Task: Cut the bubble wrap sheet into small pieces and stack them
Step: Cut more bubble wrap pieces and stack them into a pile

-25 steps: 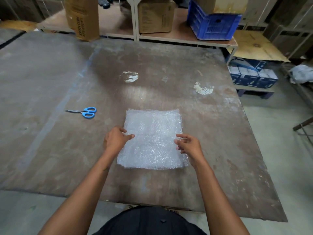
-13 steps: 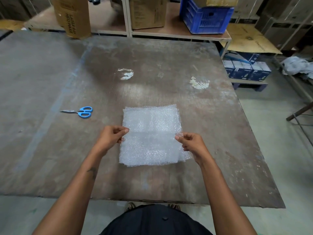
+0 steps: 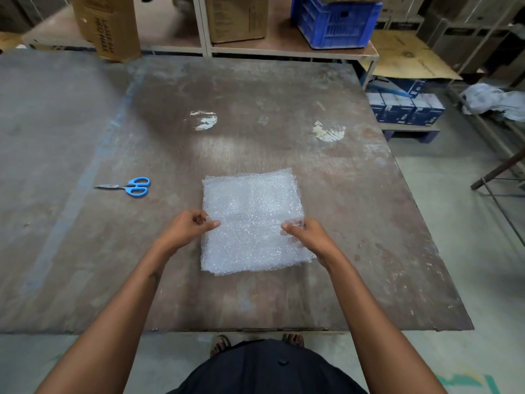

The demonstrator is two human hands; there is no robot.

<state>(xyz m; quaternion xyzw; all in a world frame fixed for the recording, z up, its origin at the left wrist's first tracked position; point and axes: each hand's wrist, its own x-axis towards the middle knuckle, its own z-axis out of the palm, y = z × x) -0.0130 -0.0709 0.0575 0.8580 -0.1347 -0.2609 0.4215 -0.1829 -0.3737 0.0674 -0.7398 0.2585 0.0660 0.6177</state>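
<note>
bubble wrap sheet (image 3: 251, 220) lies on the worn brown table (image 3: 355, 223), in the near-centre part of the top, roughly square, several layers showing at its near and right edges. left hand (image 3: 186, 228) at the sheet's left edge, about halfway along it, thumb and fingers pinched together on the edge of the wrap. right hand (image 3: 311, 237) at the sheet's right edge, opposite, also pinching; a bit of wrap bunches up between thumb and fingers there. cannot tell how many layers each hand has hold of. a faint crease line runs across the sheet between the two hands. blue-handled scissors (image 3: 129, 187) lie flat on the table well to the left of the sheet, blades pointing left, apart from both hands. two pale scuffed patches on the table beyond the sheet. behind the table, a low shelf with a cardboard box (image 3: 238, 17), a taller cardboard box (image 3: 109, 24) at the table's far edge, a blue plastic crate (image 3: 332, 22) on the right. dark blue cartons (image 3: 406, 108) stacked on a pallet to the right, a crumpled pale cloth (image 3: 491, 100) further right.
</note>
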